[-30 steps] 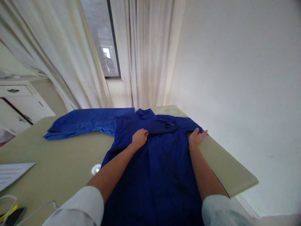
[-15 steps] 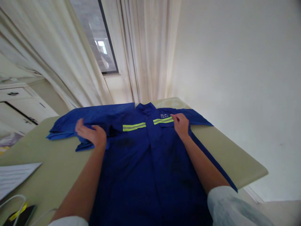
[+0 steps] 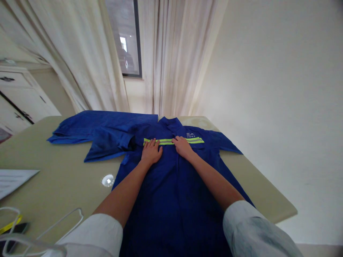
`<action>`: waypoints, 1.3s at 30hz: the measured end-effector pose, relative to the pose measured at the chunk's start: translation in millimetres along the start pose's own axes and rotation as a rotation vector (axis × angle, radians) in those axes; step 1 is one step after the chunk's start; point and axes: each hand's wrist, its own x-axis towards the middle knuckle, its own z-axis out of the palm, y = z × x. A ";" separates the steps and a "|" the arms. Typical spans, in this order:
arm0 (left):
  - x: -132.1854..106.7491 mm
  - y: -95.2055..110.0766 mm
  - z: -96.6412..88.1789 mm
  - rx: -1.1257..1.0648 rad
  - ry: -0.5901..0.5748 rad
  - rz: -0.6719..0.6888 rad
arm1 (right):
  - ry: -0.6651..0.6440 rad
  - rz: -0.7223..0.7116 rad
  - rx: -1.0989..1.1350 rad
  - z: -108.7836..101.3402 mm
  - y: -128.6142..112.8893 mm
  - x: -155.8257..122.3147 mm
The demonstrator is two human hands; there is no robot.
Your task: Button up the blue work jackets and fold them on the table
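Note:
A dark blue work jacket (image 3: 163,200) lies spread face up, its collar at the far end. A yellow-green reflective strip (image 3: 196,140) crosses its chest, below a small white print. My left hand (image 3: 151,153) rests flat on the chest, its fingers spread over the strip's left half. Close to the front placket, my right hand (image 3: 183,146) has its fingers curled together, gripping the cloth by the strip. The jacket's left-side sleeve (image 3: 107,142) is bent outward, partly against a folded blue garment (image 3: 77,123). The jacket's lower part runs out of view between my forearms.
The jacket lies on a pale green table (image 3: 69,167). At the left are a sheet of paper (image 3: 16,178), a white cable (image 3: 60,225) and a dark phone-like object (image 3: 20,228). A shiny round spot (image 3: 108,180) shows near my left forearm. Curtains (image 3: 177,64) and a wall (image 3: 268,89) stand behind.
My left hand has come from above the left sleeve down onto the chest strip. My right hand has moved left from the chest's right side to the placket. The view has shifted slightly.

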 end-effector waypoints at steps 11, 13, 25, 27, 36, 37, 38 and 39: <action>1.1 5.0 2.8 -0.064 0.045 -0.011 | 0.225 0.192 -0.084 -12.6 -13.2 33.8; 0.6 4.7 2.6 -0.062 0.040 0.001 | 0.119 0.070 -0.118 -11.5 -25.3 49.5; 1.7 5.3 3.3 -0.106 0.048 0.019 | -0.063 0.199 -0.243 11.3 -0.7 58.3; 1.7 4.8 4.6 -0.112 0.045 0.022 | -0.063 0.196 -0.254 12.0 -2.7 64.0; 1.7 4.0 7.2 -0.130 0.058 0.018 | -0.034 0.106 -0.331 13.0 -1.4 77.9; 1.9 4.1 7.3 -0.132 0.061 0.014 | -0.035 0.101 -0.339 13.0 -0.7 78.1; 2.0 4.2 7.3 -0.134 0.061 0.009 | -0.040 0.092 -0.344 12.7 0.0 78.1; 2.1 4.2 7.3 -0.136 0.060 0.005 | -0.048 0.077 -0.348 11.9 0.9 78.0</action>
